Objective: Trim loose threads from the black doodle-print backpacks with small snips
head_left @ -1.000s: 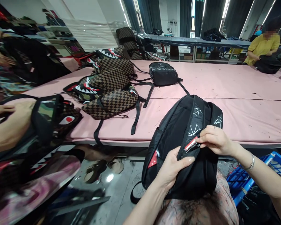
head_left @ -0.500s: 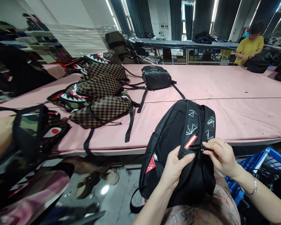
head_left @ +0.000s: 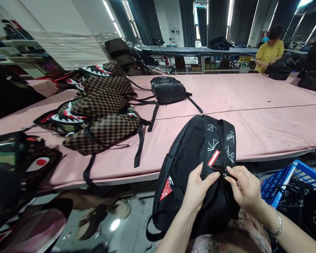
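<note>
A black backpack leans on my lap against the table edge, its straps facing me. White line drawings and a red label mark one shoulder strap. My left hand grips that strap just below the label, thumb on top. Between the fingers of my right hand is a small pair of black thread snips. Their tips point left and lie at the strap, just under the label. A red triangular patch shows on the backpack's side.
Several checkered shark-face backpacks lie on the pink-covered table at left. A smaller black backpack rests farther back. A blue basket with black bags stands at my right. A person in yellow handles a black bag across the table.
The view has shifted slightly to the right. The snips have tilted, their handles now lower, with the tips still by the label. A neighbouring person's arm at left has left the view.
</note>
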A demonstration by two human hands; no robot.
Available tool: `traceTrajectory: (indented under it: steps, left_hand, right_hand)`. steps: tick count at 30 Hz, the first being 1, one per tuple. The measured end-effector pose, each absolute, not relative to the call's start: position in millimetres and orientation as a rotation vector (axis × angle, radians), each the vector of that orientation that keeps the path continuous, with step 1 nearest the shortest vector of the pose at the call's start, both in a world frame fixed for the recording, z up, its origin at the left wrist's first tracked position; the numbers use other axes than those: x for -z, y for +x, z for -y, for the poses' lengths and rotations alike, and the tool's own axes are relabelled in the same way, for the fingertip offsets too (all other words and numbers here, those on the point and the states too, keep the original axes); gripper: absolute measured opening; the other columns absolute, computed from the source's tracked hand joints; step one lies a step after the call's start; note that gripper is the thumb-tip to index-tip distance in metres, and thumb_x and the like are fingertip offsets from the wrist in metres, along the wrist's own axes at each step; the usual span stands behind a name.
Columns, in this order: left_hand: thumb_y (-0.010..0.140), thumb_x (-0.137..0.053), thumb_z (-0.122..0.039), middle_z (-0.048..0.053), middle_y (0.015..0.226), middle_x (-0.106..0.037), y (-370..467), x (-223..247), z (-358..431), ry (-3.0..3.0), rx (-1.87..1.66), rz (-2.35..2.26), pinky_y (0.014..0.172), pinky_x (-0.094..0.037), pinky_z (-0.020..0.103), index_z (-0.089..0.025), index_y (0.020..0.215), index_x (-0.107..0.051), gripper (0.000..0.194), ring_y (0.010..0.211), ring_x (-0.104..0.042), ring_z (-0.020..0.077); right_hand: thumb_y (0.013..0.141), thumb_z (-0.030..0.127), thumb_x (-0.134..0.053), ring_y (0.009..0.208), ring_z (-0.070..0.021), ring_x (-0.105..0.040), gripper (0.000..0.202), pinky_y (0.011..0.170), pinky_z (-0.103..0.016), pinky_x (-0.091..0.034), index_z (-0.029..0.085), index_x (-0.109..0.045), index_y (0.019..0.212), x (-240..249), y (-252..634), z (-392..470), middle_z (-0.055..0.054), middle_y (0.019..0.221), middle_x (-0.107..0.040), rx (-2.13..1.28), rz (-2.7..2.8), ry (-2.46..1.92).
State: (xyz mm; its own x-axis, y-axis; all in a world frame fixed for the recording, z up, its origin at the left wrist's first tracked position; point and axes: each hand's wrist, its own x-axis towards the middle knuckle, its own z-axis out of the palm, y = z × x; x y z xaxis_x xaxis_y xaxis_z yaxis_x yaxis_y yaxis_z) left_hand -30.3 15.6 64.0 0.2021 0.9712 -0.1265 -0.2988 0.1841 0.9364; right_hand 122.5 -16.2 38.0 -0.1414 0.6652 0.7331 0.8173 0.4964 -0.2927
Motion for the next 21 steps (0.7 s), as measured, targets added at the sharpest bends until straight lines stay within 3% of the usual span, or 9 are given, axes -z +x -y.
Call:
traceTrajectory:
  steps: [5,21]
  left_hand:
    - [0.062,-0.074,-0.027,0.0,0.078,-0.065,-28.6,-62.4,-17.5,0.934,-1.099,-0.907,0.074,-0.043,0.025,-0.015,0.084,-0.066,0.026,0.073,-0.056,0.0137]
    - [0.063,-0.073,-0.027,0.003,0.084,-0.068,-22.5,-58.7,-18.4,0.927,-1.155,-0.944,0.079,-0.044,0.028,-0.014,0.087,-0.066,0.029,0.081,-0.059,0.0172]
  right_hand:
    - [0.086,0.017,-0.05,0.072,-0.0166,-0.062,0.017,0.062,-0.028,-0.051,0.015,-0.058,0.101,-36.4,127.9,15.6,-0.007,0.079,-0.064,0.105,1.887,-1.22]
    - [0.083,0.015,-0.054,0.069,-0.0166,-0.062,0.019,0.062,-0.028,-0.049,0.014,-0.06,0.101,-22.5,115.6,13.9,-0.008,0.077,-0.065,0.375,1.772,-1.279]
